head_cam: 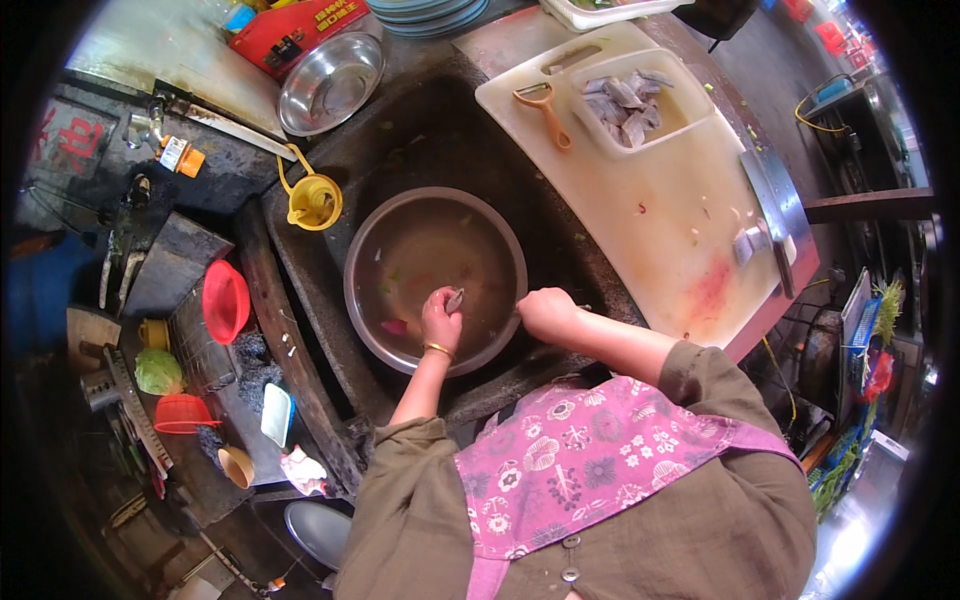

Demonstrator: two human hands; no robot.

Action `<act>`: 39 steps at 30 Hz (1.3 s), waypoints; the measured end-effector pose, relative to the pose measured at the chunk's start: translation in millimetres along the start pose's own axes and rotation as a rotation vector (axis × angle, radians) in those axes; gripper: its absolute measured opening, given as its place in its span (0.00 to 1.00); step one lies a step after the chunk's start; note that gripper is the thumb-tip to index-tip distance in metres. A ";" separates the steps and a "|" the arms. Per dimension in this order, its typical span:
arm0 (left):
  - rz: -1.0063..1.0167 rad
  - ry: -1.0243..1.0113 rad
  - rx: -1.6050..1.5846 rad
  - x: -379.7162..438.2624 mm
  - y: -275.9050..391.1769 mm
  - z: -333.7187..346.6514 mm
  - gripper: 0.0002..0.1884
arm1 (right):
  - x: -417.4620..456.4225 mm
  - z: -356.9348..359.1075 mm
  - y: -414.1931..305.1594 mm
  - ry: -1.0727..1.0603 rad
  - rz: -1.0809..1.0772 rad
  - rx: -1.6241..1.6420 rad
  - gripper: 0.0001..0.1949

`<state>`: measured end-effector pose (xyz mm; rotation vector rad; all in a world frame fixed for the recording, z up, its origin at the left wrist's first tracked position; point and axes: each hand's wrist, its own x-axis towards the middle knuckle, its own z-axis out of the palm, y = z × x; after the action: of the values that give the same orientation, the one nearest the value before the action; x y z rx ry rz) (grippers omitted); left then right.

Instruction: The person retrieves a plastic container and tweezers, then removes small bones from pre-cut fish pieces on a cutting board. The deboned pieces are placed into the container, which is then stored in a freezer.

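Note:
My left hand (pixel 441 321) is over the metal basin (pixel 358 322), its fingers closed on a small greyish piece (pixel 455 300) that looks like fish. Cloudy water (pixel 427 255) fills the basin, with bits of green and a reddish-purple scrap (pixel 394 327) in it. At the basin's right rim, my right hand (pixel 549 313) is curled into a fist. Whether it grips the rim or something small is hidden by the fingers. The basin stands in a dark stone sink (pixel 420 135).
Right of the sink, a white cutting board (pixel 622 202) bears a peeler (pixel 551 120), a plastic tub (pixel 697 101) of cut fish pieces (pixel 626 105) and a cleaver (pixel 769 210). A yellow strainer (pixel 315 201) hangs at the left edge. A steel bowl (pixel 330 82) and stacked plates (pixel 427 15) stand behind.

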<state>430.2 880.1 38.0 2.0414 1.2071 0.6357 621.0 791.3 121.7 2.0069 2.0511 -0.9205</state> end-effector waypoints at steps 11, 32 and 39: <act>-0.092 -0.109 -0.095 -3.0 35.8 -10.0 0.18 | -29.3 -24.1 -7.1 0.466 0.007 0.418 0.06; -0.269 -0.280 0.059 9.5 -8.7 2.1 0.20 | -44.8 -57.7 14.2 0.175 0.179 1.100 0.12; -0.701 -0.936 0.579 53.3 -36.0 -9.7 0.14 | -105.0 -41.6 44.1 0.346 0.216 0.891 0.14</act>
<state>427.4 942.9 20.9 1.7402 1.4141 -0.9944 687.1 718.3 192.4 2.9127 1.6277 -1.7553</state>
